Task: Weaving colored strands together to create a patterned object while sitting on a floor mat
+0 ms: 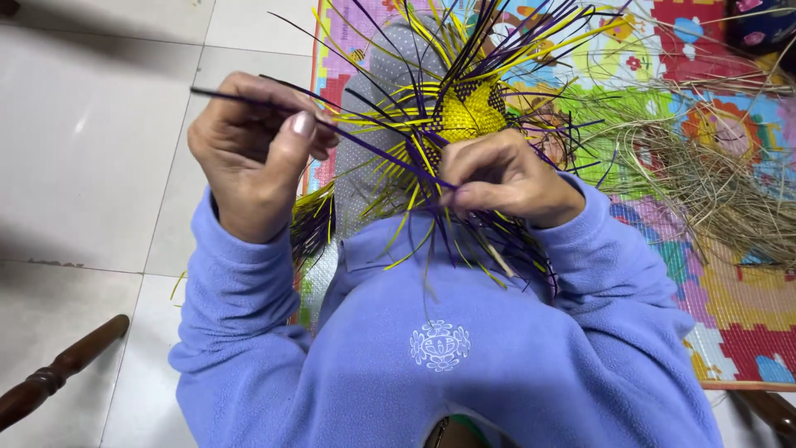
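My left hand (253, 149) pinches a long purple strip (365, 141) and holds it taut, slanting from upper left down toward the middle. My right hand (502, 176) pinches the same strip's lower end close to a yellow and purple woven piece (468, 108). Loose yellow and purple strips fan out from that woven piece in all directions. It rests over my lap, above my purple fleece sleeves. A grey trouser leg (369, 187) shows beneath the strips.
A colourful foam play mat (746, 307) covers the floor to the right, with a heap of dry straw-coloured fibres (721, 182) on it. White floor tiles (91, 149) lie to the left. A dark turned wooden leg (58, 373) sits at lower left.
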